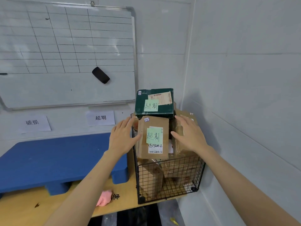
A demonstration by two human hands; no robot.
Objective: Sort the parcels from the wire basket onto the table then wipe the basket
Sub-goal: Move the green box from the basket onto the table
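wire basket (171, 176) sitting at desk's (65, 207) right end. brown parcel (153, 137) standing upright inside, long axis vertical, label facing camera. left grip (121, 137), right grip (189, 136) flanking it, fingers spread, pinching nothing.

You've got one view only: head cam, wide-angle, facing forward and slightly down into the wall corner. The wire basket (171, 176) sits close, centre-right of frame. The whiteboard (65, 54) fills the upper left, and the table (24, 209) runs along the bottom edge.
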